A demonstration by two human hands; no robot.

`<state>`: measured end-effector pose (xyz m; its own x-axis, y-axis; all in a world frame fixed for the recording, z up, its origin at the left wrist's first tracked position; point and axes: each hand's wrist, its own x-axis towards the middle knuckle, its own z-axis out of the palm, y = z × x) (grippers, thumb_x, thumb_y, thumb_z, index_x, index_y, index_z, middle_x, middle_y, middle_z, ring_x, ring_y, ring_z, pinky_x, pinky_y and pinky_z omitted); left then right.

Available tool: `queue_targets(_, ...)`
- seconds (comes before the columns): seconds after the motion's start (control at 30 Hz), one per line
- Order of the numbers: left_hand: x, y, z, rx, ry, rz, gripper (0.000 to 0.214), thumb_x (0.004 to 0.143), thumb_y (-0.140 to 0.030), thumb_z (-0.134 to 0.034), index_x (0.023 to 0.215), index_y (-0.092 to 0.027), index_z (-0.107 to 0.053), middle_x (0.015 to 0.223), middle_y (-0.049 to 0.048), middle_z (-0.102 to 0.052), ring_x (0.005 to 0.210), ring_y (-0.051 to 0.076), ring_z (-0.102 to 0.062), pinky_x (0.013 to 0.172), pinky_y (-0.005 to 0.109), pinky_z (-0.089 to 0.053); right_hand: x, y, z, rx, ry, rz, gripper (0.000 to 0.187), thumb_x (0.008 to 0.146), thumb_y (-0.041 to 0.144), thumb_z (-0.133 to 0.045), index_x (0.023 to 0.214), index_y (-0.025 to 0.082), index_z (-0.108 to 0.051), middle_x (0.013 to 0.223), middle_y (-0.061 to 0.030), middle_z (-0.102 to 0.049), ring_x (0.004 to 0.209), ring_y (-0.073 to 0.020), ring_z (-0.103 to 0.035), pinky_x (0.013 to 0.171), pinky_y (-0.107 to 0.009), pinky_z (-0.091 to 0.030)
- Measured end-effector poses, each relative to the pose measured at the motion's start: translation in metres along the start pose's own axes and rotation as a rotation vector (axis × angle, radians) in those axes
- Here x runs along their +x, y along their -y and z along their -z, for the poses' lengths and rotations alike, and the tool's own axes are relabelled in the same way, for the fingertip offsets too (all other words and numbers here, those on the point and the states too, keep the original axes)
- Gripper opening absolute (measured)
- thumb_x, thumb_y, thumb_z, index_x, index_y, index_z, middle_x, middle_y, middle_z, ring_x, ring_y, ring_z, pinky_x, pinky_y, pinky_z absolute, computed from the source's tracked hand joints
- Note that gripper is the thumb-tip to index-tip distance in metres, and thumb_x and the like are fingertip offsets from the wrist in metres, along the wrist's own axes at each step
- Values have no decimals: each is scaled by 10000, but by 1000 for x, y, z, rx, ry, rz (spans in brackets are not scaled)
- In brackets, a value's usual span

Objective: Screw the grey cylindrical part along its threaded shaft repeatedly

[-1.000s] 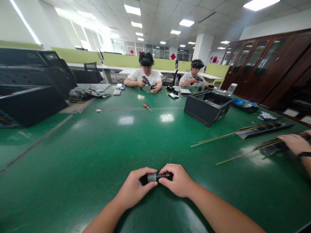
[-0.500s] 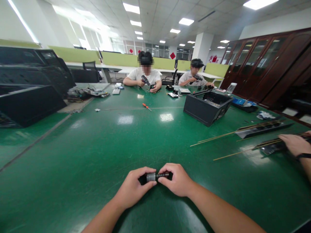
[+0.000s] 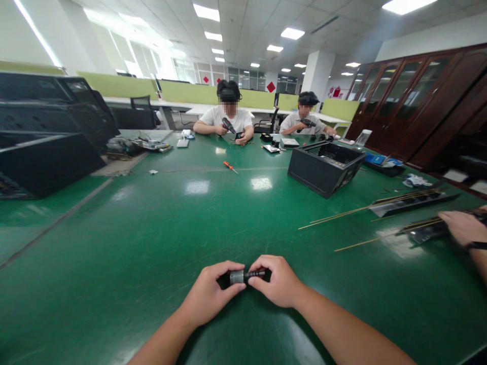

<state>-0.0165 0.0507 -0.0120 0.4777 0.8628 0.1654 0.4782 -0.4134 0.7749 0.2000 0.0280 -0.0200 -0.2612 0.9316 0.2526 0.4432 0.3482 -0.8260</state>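
Green table [image 3: 152, 243] stretches wide before you, and near its close edge your hands meet on a silver barrel [image 3: 237, 277] with a dark shaft [image 3: 255, 275]. Your left hand [image 3: 211, 296] pinches the barrel; your right hand [image 3: 277, 284] curls closed on the shaft. You seem midway through twisting or joining them, and any turn wants a firm left grip. Farther off lie thin rods [image 3: 342, 215], a black case [image 3: 323, 170] and a co-worker's hand [image 3: 462, 226].

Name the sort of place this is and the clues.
Likely an office used as an electronics workshop: a black computer case on the long green table, a co-worker's power screwdriver, partitioned desks behind.
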Motion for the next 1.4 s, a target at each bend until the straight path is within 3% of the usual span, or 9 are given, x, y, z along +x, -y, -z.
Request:
queue_targets(0.33, -3, 3, 3, 44, -91, -151, 237, 796, -294, -763, 1026, -248, -727, 941, 9, -765, 843, 188, -717, 779, 279, -533, 0, 3, 1, 29, -5, 5, 54, 786, 195, -704, 839, 196, -715, 790, 2, -707, 734, -153, -644, 704, -250, -448)
queue_targets(1.4, -2, 5, 2, 58, -150, -122, 244, 771, -313, -763, 1000, -230, -744, 905, 37, -776, 817, 211, -727, 768, 302, -562, 0, 5, 1, 48, -54, -34, 63, 772, 224, -719, 815, 186, -695, 730, 9, -657, 678, -141, -602, 659, -242, -447)
